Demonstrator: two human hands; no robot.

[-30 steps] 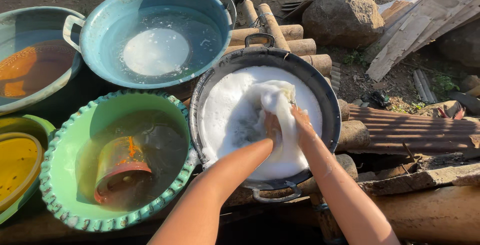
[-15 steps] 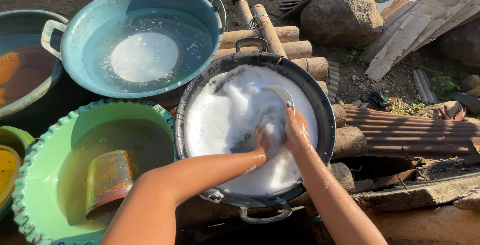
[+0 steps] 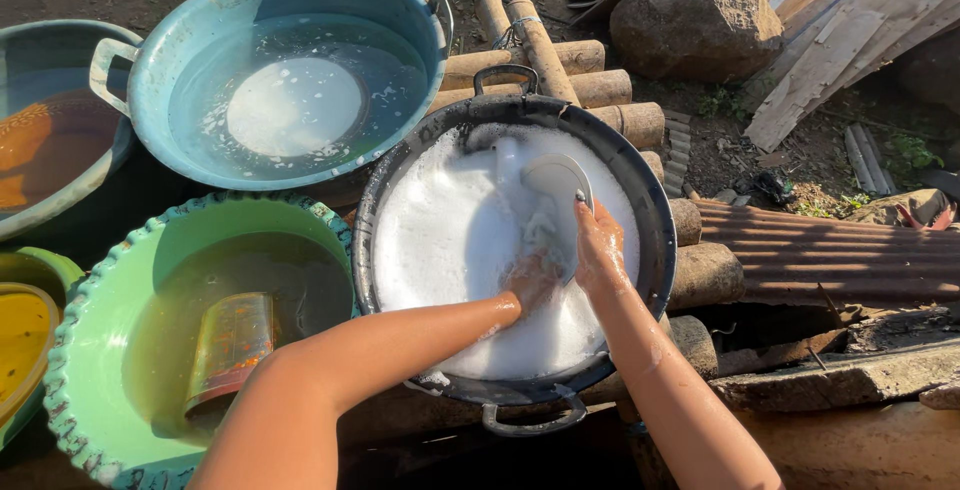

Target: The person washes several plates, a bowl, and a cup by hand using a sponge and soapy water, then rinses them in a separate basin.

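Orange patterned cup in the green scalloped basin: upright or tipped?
Tipped: the orange patterned cup lies on its side, underwater in the green scalloped basin.

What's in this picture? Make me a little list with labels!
place: outdoors, basins set on logs
left hand: in the suds of the black pan
right hand: holds a pale plate upright in the foam
blue basin: water with a white plate sunk in it
green basin: murky water, an orange cup on its side
behind: a big rock

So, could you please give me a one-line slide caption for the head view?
Both hands, left hand and right hand, wash a white dish in a dark, foam-filled pan.
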